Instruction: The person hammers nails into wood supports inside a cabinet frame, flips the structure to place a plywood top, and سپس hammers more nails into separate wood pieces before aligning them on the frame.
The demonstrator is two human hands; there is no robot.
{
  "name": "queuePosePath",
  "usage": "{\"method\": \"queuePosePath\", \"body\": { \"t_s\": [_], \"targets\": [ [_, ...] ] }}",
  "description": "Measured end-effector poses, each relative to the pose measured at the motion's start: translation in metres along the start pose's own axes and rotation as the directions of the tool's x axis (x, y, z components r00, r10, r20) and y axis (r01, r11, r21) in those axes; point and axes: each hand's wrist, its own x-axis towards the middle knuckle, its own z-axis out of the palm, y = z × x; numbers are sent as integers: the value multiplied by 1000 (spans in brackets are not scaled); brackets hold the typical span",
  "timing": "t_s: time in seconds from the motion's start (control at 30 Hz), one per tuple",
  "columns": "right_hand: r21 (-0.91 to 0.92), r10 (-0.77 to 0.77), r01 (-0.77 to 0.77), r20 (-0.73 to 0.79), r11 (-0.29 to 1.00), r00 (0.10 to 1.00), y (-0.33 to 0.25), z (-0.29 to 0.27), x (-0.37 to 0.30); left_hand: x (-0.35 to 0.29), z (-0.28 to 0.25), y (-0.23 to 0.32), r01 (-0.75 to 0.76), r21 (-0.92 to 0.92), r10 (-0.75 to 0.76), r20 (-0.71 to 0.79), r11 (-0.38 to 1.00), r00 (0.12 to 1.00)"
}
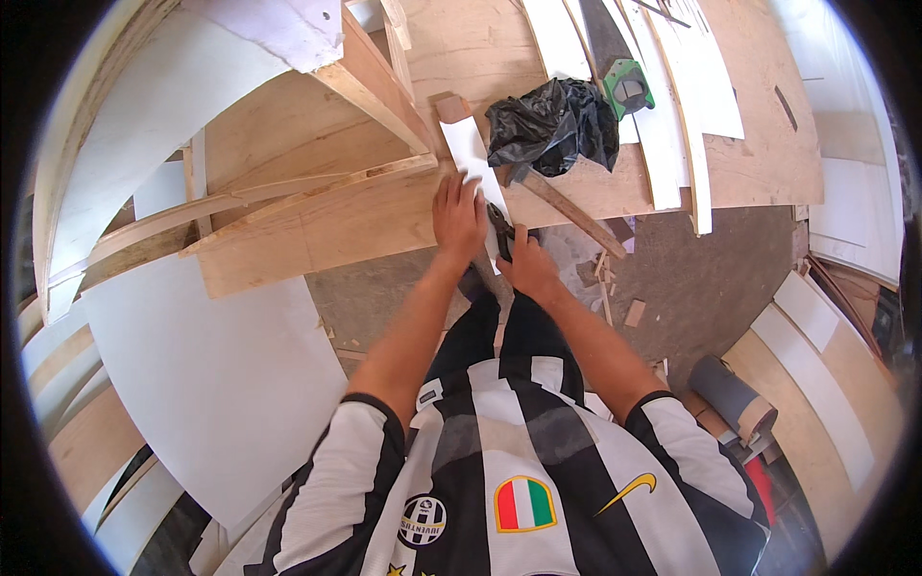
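Note:
A narrow white strip (pixel 468 154) lies across the table edge, one end hanging over toward me. My left hand (pixel 459 216) rests on the strip with its fingers stretched out flat. Close by on the right, my right hand (pixel 531 266) is closed around dark pliers (pixel 499 224). The jaws of the pliers sit against the strip beside my left fingers; whether they grip anything there is too small to tell. A small wooden block (pixel 450 108) lies at the strip's far end.
Right of the strip are a crumpled black plastic bag (pixel 554 127), a wooden stick (pixel 576 213) and a green-cased tool (pixel 628 88). Long white-faced strips (pixel 656 144) overhang the plywood table (pixel 365 230). A wooden frame (pixel 370 106) stands at left, a dark roll (pixel 732 396) on the right.

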Motion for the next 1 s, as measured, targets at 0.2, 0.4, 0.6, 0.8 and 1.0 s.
{"method": "queuePosePath", "body": {
  "t_s": [0.2, 0.4, 0.6, 0.8, 1.0],
  "targets": [
    [-10, 87, -87, 11, 996, 996, 7, -13, 3, 84, 33, -24, -200, 156, 183, 115, 967, 976],
    [-27, 191, -190, 44, 981, 981, -2, -23, 7, 107, 59, -17, -160, 303, 131, 114, 939, 985],
    [-24, 236, -236, 180, 972, 955, 2, -35, 13, 111, 68, -8, -66, 392, -10, 189, 918, 982],
    [-14, 239, -244, 258, 970, 936, 4, -41, 18, 115, 68, -6, -43, 405, -60, 239, 914, 969],
    [-24, 232, -233, 237, 972, 943, 3, -44, 19, 117, 65, -5, -63, 419, -56, 266, 906, 962]
  ]
}}
